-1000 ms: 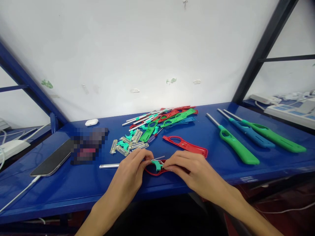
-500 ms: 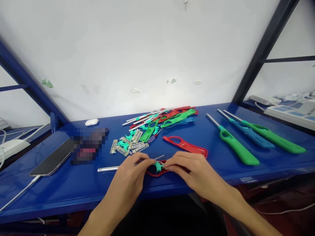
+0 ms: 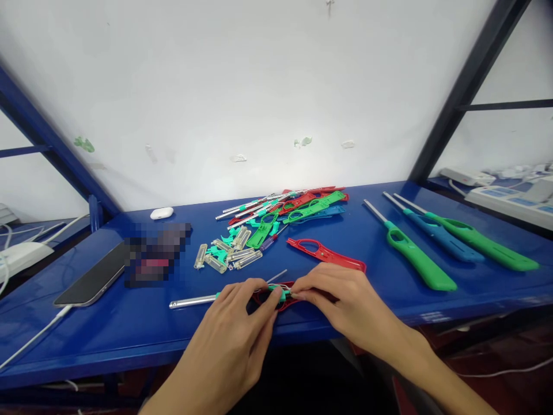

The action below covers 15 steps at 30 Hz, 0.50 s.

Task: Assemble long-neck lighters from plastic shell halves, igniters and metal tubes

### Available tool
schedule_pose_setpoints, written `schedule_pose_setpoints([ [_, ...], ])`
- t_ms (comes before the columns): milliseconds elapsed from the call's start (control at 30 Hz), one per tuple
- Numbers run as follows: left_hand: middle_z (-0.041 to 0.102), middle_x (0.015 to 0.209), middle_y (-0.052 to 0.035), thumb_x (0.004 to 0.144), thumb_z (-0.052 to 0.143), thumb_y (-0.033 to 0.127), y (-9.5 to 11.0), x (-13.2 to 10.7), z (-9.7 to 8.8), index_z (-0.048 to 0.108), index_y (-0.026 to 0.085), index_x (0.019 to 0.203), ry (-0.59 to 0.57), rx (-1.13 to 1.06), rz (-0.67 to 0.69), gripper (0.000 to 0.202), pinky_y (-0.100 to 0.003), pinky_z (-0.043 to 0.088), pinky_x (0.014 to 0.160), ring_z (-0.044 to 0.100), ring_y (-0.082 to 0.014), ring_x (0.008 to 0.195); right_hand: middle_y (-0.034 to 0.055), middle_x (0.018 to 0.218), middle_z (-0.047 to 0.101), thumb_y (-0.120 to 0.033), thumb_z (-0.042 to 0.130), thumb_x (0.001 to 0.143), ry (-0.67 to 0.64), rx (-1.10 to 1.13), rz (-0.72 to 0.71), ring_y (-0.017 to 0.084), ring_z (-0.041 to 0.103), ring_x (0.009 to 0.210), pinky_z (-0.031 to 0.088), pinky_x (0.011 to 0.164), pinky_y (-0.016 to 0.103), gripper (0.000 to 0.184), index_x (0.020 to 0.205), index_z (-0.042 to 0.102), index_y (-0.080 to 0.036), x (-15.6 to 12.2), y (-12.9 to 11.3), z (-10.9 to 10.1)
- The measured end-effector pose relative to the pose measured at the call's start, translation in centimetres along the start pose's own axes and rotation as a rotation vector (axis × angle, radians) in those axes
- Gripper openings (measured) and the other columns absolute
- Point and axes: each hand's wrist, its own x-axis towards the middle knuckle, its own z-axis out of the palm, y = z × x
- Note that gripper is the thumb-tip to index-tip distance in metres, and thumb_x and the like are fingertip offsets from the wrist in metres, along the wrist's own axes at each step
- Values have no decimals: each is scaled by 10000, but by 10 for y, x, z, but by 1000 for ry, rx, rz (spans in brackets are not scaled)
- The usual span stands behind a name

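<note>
My left hand [image 3: 235, 328] and my right hand [image 3: 341, 302] meet at the near edge of the blue table [image 3: 129, 328]. Between them lies a red lighter shell half [image 3: 276, 300] with a small teal trigger piece [image 3: 281, 295] in it. A thin metal tube [image 3: 192, 301] sticks out to the left from under my left fingers. My left fingers press down on the shell and tube. My right fingertips pinch the shell at the teal piece. A second red shell half [image 3: 326, 254] lies just behind my right hand.
A heap of red, green and blue shells and metal tubes [image 3: 285, 210] sits mid-table, with small clear and teal parts [image 3: 224, 253] in front. Three finished long lighters [image 3: 432, 245] lie at right. A phone [image 3: 93, 279] on a cable and a white earbud case [image 3: 161, 213] lie at left.
My left hand slid down and flattened over the red shell. The metal tube shifted slightly left and nearer. My right hand stayed pinched at the teal piece.
</note>
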Motion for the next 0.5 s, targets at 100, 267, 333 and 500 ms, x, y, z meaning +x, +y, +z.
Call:
schedule_pose_setpoints([
  [100, 599, 1249, -121, 1072, 459, 142, 0, 0, 1, 571, 253, 1433, -4, 5, 3, 394, -489, 601, 882, 636, -285, 1050, 11, 952, 818, -195, 627, 1047, -14, -17, -21, 181, 725, 839, 568, 797, 317, 150, 1031, 772, -228, -2, 0, 0],
  [267, 601, 1179, -107, 1077, 456, 153, 0, -1, 0, 556, 259, 1441, -19, 22, -1, 392, -477, 602, 857, 632, -275, 1007, 17, 972, 820, -216, 603, 1062, -26, -69, -38, 187, 728, 849, 565, 811, 338, 158, 1073, 760, -237, -3, -3, -1],
  [333, 602, 1166, -104, 1076, 452, 151, 1, -1, 0, 553, 263, 1443, -18, 28, 0, 397, -469, 600, 855, 630, -274, 1000, 23, 998, 818, -211, 598, 1060, -17, -101, -44, 190, 732, 869, 566, 816, 344, 162, 1114, 749, -235, -3, -6, -2],
  [500, 605, 1155, -100, 1064, 465, 130, 0, 0, 1, 548, 267, 1443, -15, 11, -5, 412, -450, 592, 838, 632, -271, 983, 33, 1073, 813, -174, 607, 1032, 32, -123, -100, 202, 723, 953, 574, 899, 369, 180, 1166, 718, -224, -4, -13, -4],
])
